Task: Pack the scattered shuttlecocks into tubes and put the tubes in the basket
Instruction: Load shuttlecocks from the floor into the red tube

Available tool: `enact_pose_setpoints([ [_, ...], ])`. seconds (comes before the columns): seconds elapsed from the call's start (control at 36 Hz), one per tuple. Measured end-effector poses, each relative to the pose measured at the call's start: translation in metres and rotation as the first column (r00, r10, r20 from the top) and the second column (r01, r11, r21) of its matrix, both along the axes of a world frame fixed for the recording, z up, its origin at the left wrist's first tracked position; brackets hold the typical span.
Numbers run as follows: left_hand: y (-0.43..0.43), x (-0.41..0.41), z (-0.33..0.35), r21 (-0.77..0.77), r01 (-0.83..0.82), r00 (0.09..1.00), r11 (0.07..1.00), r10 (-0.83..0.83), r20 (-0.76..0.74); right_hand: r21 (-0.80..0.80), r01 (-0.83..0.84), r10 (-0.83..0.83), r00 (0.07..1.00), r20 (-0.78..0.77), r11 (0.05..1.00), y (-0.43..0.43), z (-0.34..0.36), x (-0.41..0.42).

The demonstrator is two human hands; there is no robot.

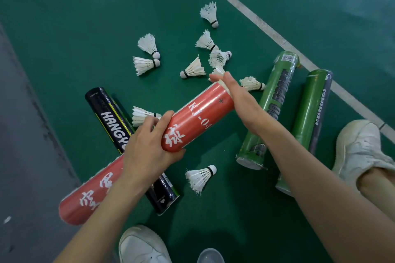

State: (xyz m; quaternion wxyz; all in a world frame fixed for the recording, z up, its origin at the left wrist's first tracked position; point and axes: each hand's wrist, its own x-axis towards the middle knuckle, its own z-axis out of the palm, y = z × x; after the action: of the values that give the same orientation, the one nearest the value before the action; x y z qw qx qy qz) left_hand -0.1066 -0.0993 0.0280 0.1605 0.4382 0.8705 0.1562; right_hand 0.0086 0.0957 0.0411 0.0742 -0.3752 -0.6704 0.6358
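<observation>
The left hand point(147, 147) gripped the red tube point(198, 117) near its nearer end, fingers and thumb curled round it, holding it tilted above the floor point(85, 28). The right hand point(233, 94) lay at the tube's far mouth with fingers fairly straight, pressing on a shuttlecock point(218, 71) whose white feathers showed just past the fingertips (its cork was hidden).

Beyond the tube's mouth, toward the white line point(245, 8), several loose shuttlecocks point(193, 68) lay scattered on the floor. One more shuttlecock point(139, 115) lay just beside the left hand's fingers, and another point(201, 177) lay on the floor between the forearms.

A black tube point(106, 113) lay under the left hand, and a second red tube point(85, 198) lay beneath the left forearm. Two green tubes point(271, 102) point(310, 113) lay side by side under the right forearm, near a white shoe point(361, 147).
</observation>
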Motion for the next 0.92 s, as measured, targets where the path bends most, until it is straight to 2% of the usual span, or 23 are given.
enact_pose_setpoints([
  [0.44, 0.017, 0.001, 0.000, 0.004, 0.075, 0.995, 0.997, -0.075, -0.064, -0.042, 0.074, -0.074, 0.997, 0.017, 0.996, -0.003, 0.002, 0.014],
  [0.61, 0.019, 0.010, -0.004, 0.019, 0.047, 0.999, 0.999, -0.047, 0.025, -0.061, 0.314, -0.319, 0.942, -0.106, 0.948, -0.003, 0.005, 0.011],
  [0.69, 0.011, 0.010, -0.013, 0.011, 0.014, 0.993, 1.000, -0.015, 0.117, -0.153, 0.406, -0.429, 0.887, -0.172, 0.901, 0.005, 0.001, 0.015],
  [0.75, 0.007, 0.008, -0.018, -0.032, 0.003, 0.992, 0.999, 0.001, 0.127, -0.204, 0.436, -0.471, 0.863, -0.181, 0.877, 0.012, -0.002, 0.022],
  [0.81, 0.004, 0.006, -0.020, -0.056, 0.009, 0.996, 0.998, -0.004, 0.089, -0.112, 0.396, -0.409, 0.899, -0.155, 0.912, 0.012, -0.005, 0.029],
  [0.86, 0.003, 0.005, -0.020, -0.068, 0.018, 0.998, 0.998, -0.014, 0.059, 0.018, 0.270, -0.266, 0.956, -0.120, 0.963, 0.008, -0.010, 0.035],
  [0.92, 0.004, 0.005, -0.021, -0.067, 0.006, 0.998, 0.998, -0.002, 0.063, 0.079, 0.153, -0.146, 0.985, -0.087, 0.985, -0.001, -0.015, 0.038],
])
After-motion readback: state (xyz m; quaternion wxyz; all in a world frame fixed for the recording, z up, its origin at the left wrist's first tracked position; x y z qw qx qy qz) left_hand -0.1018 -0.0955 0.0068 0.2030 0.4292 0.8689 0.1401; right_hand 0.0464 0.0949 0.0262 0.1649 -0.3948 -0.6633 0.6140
